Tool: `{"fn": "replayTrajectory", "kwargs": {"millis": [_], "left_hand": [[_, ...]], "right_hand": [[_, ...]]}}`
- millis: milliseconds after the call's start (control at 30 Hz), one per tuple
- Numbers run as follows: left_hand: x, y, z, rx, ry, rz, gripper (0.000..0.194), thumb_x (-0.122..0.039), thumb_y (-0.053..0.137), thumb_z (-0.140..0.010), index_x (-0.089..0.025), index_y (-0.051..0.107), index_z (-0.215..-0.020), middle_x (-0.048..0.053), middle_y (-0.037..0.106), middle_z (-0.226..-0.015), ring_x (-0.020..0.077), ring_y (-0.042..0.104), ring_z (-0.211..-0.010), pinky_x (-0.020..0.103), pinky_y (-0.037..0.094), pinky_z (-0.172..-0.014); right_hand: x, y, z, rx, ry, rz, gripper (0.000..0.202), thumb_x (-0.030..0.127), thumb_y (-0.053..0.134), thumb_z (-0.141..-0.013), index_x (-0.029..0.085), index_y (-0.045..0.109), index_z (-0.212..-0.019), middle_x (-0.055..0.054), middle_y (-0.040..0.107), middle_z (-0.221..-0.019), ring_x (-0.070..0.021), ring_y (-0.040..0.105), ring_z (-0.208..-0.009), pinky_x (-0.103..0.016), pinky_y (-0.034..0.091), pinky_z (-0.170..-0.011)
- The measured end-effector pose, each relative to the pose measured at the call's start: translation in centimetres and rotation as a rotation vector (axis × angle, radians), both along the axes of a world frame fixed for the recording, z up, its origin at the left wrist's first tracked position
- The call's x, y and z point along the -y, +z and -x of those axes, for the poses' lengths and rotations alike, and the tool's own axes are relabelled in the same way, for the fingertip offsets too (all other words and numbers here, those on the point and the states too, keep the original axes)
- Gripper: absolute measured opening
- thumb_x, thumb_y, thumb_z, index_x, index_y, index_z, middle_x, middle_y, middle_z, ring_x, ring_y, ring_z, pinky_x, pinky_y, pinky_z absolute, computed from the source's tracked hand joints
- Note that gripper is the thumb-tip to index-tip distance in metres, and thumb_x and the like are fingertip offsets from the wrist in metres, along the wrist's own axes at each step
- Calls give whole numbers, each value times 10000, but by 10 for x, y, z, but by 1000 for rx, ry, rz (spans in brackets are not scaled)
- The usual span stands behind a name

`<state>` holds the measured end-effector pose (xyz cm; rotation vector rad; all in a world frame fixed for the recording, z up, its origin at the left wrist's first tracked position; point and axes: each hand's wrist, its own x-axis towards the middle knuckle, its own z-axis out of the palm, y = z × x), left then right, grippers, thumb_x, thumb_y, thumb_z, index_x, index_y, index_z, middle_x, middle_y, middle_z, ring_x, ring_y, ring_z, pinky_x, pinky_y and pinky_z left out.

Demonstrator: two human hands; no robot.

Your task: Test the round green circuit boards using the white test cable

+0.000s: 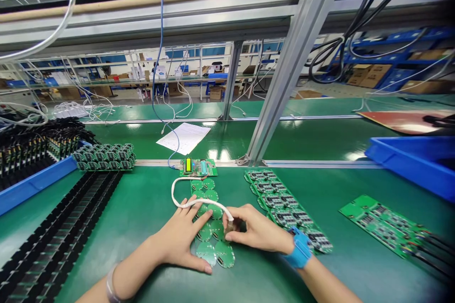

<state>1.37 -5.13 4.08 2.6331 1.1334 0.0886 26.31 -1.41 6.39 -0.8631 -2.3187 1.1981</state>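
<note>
A panel of round green circuit boards [205, 251] lies on the green bench in front of me. My left hand [183, 234] rests on the panel's left side with its fingers spread. My right hand [249, 229] pinches a small brownish probe head [230, 228] against the panel's right column; its contact tip is hidden. From that probe a white sleeved cable [199, 201] loops over my left fingers to a green programmer board [199, 167] with a lit yellow-green display. Beside my right hand lies another panel of round boards [284, 201] carrying dark components.
Stacked circuit boards [104, 157] stand at the left behind black slotted strips [60, 232]. Blue bins [415, 156] sit at both sides. A wired green board [384, 225] lies right. A metal post [284, 66] rises behind the work, near a paper sheet [184, 138].
</note>
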Motion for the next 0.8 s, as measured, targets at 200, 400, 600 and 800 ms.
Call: {"fn": "replayTrajectory", "kwargs": {"millis": [200, 400, 600, 800], "left_hand": [[0, -2, 1, -4, -2, 1, 1141, -848, 560, -681, -176, 164, -1513, 201, 137, -1545, 436, 41, -1408, 623, 123, -1113], [-2, -6, 2, 16, 4, 4, 1136, -842, 561, -686, -197, 133, -1518, 192, 76, -1555, 476, 55, -1391, 656, 144, -1092], [-2, -11, 4, 23, -5, -16, 1160, -829, 601, -666, -218, 109, -1520, 184, 114, -1553, 479, 62, -1389, 657, 152, -1092], [-1, -13, 6, 48, -21, -112, 1107, -819, 572, -706, -255, 78, -1520, 157, 115, -1559, 472, 123, -1386, 639, 242, -1076]], "right_hand": [[0, 0, 0, -11, 2, -11, 72, 171, 672, -731, 165, 608, -763, 38, 597, -622, -113, 521, -563, -192, 392, -556], [1, 3, 1, -18, 19, 9, 71, 167, 678, -735, 169, 613, -763, 37, 600, -635, -114, 529, -575, -195, 414, -579], [3, 8, 4, 55, 52, -36, 92, 164, 700, -738, 177, 620, -781, 37, 587, -649, -118, 548, -584, -189, 412, -574], [2, 8, 5, 133, 66, -205, 166, 179, 765, -716, 172, 621, -797, 37, 614, -667, -110, 577, -597, -164, 400, -565]]}}
